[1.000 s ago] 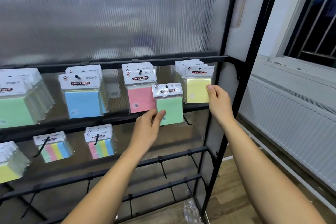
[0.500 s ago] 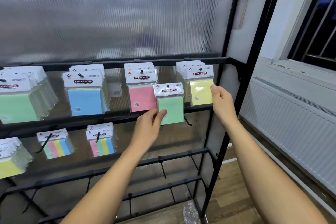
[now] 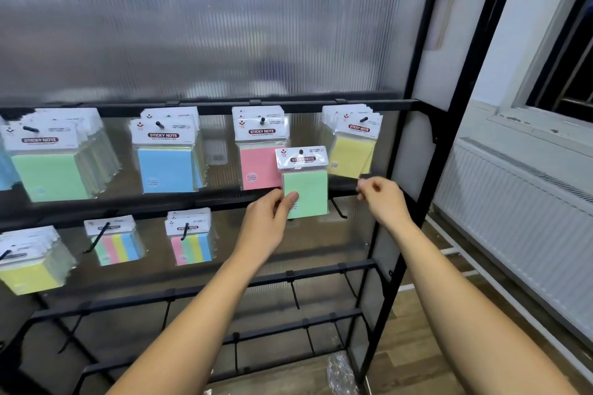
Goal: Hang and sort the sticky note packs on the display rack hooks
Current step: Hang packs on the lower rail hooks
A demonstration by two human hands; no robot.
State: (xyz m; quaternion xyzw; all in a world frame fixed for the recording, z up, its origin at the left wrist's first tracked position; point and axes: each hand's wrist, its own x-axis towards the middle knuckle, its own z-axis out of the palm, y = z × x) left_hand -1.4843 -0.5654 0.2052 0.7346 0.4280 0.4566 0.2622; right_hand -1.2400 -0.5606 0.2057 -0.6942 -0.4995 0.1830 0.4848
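Note:
My left hand [image 3: 271, 218] pinches the lower left corner of a green sticky note pack [image 3: 305, 184] and holds it upright in front of the rack, between the pink packs [image 3: 260, 151] and the yellow packs [image 3: 353, 151]. My right hand [image 3: 382, 199] hovers below the yellow packs with loosely curled fingers, holding nothing. On the same rail hang green packs [image 3: 48, 163] at the far left and blue packs [image 3: 167, 160]. A bare black hook [image 3: 338, 210] juts out just right of the held pack.
The lower rail carries yellow-green packs [image 3: 29, 266] and two hooks of multicolour packs [image 3: 117, 240] [image 3: 191, 240]. Below them run rails with bare hooks [image 3: 293, 292]. The rack's black post [image 3: 401, 234] stands at the right, with a white radiator [image 3: 519, 218] and a window beyond.
My right hand has let go of the yellow pack and dropped below it, fingers curling. My left hand still holds the green pack in about the same place.

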